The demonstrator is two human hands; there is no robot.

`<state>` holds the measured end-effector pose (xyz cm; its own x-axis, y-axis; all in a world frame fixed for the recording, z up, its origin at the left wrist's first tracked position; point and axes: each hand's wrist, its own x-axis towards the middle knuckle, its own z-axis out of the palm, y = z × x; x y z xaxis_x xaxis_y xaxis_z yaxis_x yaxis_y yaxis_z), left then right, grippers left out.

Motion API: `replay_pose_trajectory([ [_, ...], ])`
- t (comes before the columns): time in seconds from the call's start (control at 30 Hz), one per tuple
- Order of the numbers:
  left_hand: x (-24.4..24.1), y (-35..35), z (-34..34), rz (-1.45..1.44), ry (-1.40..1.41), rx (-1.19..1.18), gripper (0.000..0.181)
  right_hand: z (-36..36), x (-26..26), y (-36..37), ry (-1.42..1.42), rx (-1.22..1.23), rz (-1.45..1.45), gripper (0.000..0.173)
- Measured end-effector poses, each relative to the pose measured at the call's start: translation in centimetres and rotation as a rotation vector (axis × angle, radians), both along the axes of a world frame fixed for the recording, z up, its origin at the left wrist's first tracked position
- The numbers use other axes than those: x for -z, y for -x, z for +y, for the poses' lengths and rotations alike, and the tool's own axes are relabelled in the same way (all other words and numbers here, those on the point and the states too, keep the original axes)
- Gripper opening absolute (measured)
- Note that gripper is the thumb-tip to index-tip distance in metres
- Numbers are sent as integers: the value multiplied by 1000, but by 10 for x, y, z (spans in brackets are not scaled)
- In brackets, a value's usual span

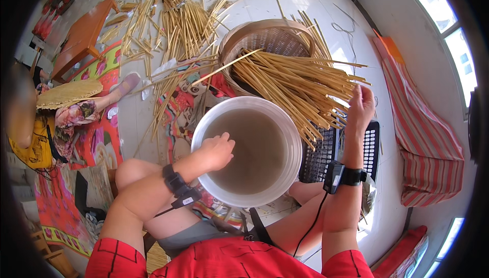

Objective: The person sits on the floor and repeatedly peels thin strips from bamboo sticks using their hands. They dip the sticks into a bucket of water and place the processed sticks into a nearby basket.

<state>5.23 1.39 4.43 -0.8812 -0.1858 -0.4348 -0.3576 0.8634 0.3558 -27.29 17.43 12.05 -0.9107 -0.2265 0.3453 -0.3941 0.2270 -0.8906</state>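
A white plastic bucket (296, 155) of cloudy brownish water (254, 155) stands between my knees. Over the water's left part is my left hand (219, 150), its fingers loosely curled; no object shows in it. My right hand (361, 100) is at the right, by the ends of a bundle of straw-coloured stalks (290, 87). Whether its fingers hold a stalk cannot be told. The bundle lies across a wicker basket (231, 43) with an arched handle, its ends fanning out to the right. One stalk sticks out leftward from the basket.
More stalk bundles (183, 29) lie on the tiled floor beyond. A black plastic crate (319, 159) is right of the bucket. Patterned cloth (174, 125) lies under and left of it. Another person (80, 113) sits at the left near a wooden table (84, 37). Striped cloth (424, 136) hangs at the right wall.
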Motion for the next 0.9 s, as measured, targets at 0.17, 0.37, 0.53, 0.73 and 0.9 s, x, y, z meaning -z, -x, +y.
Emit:
replay_pose_trajectory([
  [0.17,0,2,2,107,-22,10,27,-25,2,-37,42,-305,-92,15],
  [0.37,-28,23,16,397,-49,-133,19,-53,31,-111,-369,-673,-20,29],
  [0.53,-33,34,14,457,96,-138,22,-48,51,-151,-735,-918,10,9],
  [0.73,-22,35,7,313,234,-71,38,-36,61,-145,-580,-896,206,23],
  [0.9,-22,47,-7,247,245,-96,23,-49,38,-140,-668,-877,67,26],
])
